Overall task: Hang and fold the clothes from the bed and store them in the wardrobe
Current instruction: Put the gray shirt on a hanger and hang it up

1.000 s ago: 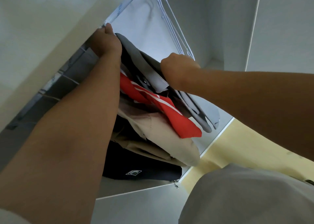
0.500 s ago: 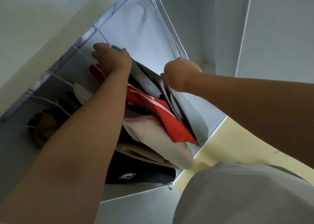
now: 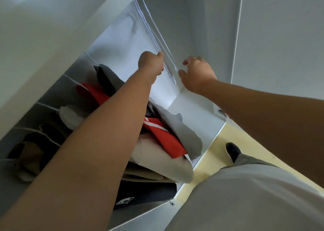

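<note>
Our left hand point(image 3: 150, 62) is curled against the empty white hangers point(image 3: 154, 37); we cannot tell whether it grips 1. Our right hand point(image 3: 198, 72) hovers just beside them, fingers spread, holding nothing. The hung clothes point(image 3: 168, 139) crowd beneath our left forearm, inside the wardrobe point(image 3: 122, 37).

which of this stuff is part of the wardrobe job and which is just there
Part of the job:
wardrobe
grey garment, red garment, beige garment and black garment, hanging inside
left hand, right hand

Just there:
dark shoe
yellow floor
</note>
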`<state>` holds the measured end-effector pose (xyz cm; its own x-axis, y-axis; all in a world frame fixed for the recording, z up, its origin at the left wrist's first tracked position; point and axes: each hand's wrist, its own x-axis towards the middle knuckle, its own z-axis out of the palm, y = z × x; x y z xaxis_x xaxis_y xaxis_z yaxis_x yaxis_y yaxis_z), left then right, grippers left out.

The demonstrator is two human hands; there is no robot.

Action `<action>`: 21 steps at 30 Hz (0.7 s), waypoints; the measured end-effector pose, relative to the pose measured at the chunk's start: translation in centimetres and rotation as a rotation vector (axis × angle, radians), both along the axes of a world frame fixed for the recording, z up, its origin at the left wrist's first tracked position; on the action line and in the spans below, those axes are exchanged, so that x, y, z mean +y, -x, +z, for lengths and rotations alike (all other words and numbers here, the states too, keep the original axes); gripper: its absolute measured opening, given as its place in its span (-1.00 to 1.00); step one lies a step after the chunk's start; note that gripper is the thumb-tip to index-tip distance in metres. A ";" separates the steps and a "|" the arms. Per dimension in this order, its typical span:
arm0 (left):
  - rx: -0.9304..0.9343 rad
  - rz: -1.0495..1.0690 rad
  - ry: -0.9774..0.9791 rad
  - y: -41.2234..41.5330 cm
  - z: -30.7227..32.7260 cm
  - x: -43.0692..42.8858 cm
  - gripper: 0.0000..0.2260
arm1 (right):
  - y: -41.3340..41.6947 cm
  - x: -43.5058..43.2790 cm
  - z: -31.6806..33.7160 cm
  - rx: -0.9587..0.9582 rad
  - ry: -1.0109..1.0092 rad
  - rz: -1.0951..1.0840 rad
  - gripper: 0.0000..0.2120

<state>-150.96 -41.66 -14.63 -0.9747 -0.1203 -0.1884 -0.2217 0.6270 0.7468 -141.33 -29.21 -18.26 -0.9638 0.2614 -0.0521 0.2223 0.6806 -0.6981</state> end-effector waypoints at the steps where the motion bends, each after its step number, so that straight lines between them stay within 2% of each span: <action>1: 0.000 0.021 -0.012 0.4 0.0 0.3 -0.75 | 0.6 0.1 -0.1 -0.009 0.016 0.020 -0.53; 5: 0.071 0.007 0.023 2.3 0.1 1.1 -0.72 | 2.6 0.3 -0.5 -0.046 0.061 0.090 -0.45; 8: 0.095 -0.015 0.012 3.3 0.2 1.5 -0.80 | 3.8 0.4 -0.9 -0.056 0.123 0.132 -0.57; 11: 0.083 -0.049 0.011 4.2 0.0 2.1 -0.83 | 5.2 1.1 -1.2 -0.046 0.095 0.132 -0.73; 15: 0.062 -0.079 -0.009 5.3 -0.1 3.2 -0.83 | 6.9 2.6 -1.8 -0.085 0.068 0.127 -0.78; 21: 0.011 -0.091 -0.139 7.2 0.1 6.1 -0.86 | 9.1 5.1 -2.2 -0.087 0.109 0.055 -0.82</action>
<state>-158.11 -35.58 -14.51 -0.9824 -0.0046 -0.1868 -0.1602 0.5349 0.8296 -150.38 -24.09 -20.44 -0.9671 0.1969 -0.1609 0.2496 0.6144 -0.7484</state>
